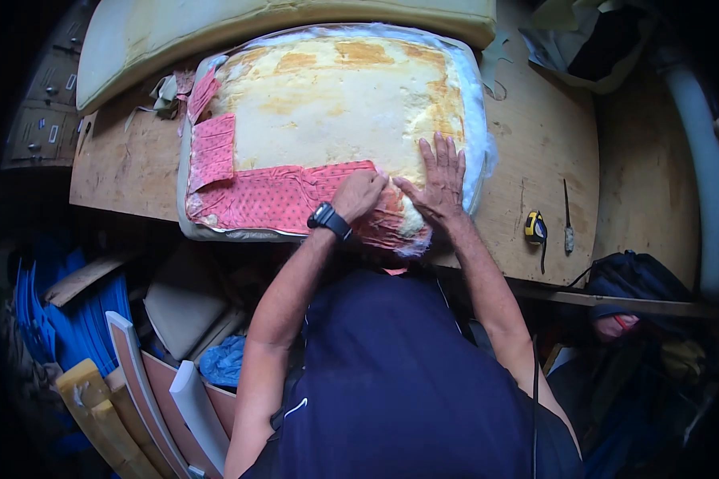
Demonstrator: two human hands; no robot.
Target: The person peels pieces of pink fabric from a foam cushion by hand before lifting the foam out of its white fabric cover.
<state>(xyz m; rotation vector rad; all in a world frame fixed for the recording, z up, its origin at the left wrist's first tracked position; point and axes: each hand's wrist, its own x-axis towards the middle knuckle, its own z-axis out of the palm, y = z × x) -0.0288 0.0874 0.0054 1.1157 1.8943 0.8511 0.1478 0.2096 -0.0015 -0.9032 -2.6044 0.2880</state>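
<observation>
A cushion (319, 120) with worn yellowish foam lies on the wooden workbench, white wadding (473, 104) showing along its right and far edges. Pink patterned fabric (272, 191) covers its near and left border. With fingers curled, my left hand (359, 194) grips the pink fabric near the front right corner; a dark watch is on that wrist. My right hand (442, 180) lies flat on the foam just to the right, fingers spread. Between the two hands the fabric is frayed and bunched, with loose fibres hanging at the cushion's front edge.
Behind the cushion lies a long cream padded piece (287, 36). A yellow tape measure (535, 228) and a thin pointed tool (568, 219) rest on the workbench (535, 160) to the right. Scraps (165, 96) sit at the left. Boards and blue material (72, 311) stand below the bench.
</observation>
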